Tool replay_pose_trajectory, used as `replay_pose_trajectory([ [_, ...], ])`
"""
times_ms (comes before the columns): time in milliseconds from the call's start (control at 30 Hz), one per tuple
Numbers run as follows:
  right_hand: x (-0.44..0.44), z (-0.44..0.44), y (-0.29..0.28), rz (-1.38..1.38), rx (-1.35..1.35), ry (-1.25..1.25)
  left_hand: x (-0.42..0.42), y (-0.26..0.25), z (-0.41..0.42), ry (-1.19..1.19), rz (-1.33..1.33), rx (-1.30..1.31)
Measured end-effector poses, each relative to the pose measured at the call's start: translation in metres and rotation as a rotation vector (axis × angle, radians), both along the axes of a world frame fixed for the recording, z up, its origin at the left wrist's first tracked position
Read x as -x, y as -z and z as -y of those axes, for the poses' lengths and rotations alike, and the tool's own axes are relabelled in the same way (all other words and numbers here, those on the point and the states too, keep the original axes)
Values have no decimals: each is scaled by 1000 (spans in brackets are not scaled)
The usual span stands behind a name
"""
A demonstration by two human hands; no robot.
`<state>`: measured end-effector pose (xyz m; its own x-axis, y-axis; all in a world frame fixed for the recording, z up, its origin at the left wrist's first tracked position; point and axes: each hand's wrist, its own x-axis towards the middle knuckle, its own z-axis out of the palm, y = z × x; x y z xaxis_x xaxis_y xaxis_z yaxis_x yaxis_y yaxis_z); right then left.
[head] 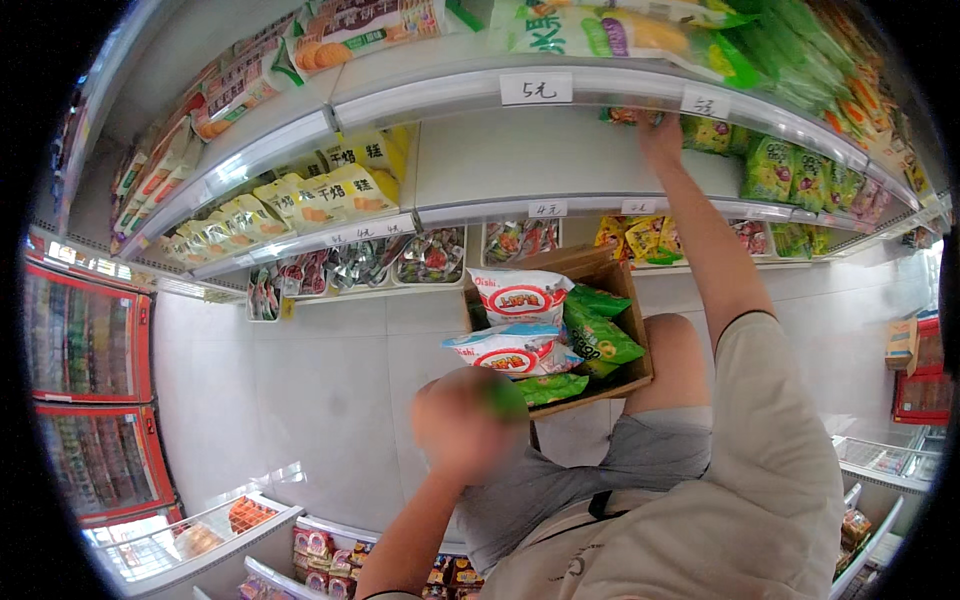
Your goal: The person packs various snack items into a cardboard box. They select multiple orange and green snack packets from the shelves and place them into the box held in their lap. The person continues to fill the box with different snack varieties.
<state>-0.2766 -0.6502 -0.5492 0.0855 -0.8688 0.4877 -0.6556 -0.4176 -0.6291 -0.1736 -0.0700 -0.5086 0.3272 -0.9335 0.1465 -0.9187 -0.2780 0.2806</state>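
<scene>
My right hand (661,135) reaches onto the middle shelf, at a small green and orange snack packet (632,116); whether its fingers grip the packet is unclear. Green snack bags (709,135) lie just right of it. My left hand (472,427) is blurred, beside the near left corner of an open cardboard box (641,330); something green shows at its fingers, but its hold cannot be made out. Inside the box are two white Oishi snack bags (521,296) and several green bags (600,337). The box rests near my knees.
Yellow cake packets (330,195) stand on the middle shelf at left. Below are trays of small wrapped snacks (431,255). The upper shelf edge (442,90) overhangs my right hand. Red-framed glass cabinets (90,330) are far left; another snack display (322,562) is behind me.
</scene>
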Motion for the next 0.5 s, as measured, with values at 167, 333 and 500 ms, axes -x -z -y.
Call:
replay_pose_trajectory([
  [167,10,42,3,-173,-127,138,-3,3,7,40,-85,-90],
  [333,20,47,-3,-237,-163,138,-7,14,2,80,-50,-91],
  [500,27,-14,-29,129,-295,-19,-3,8,4,-21,-68,-109],
])
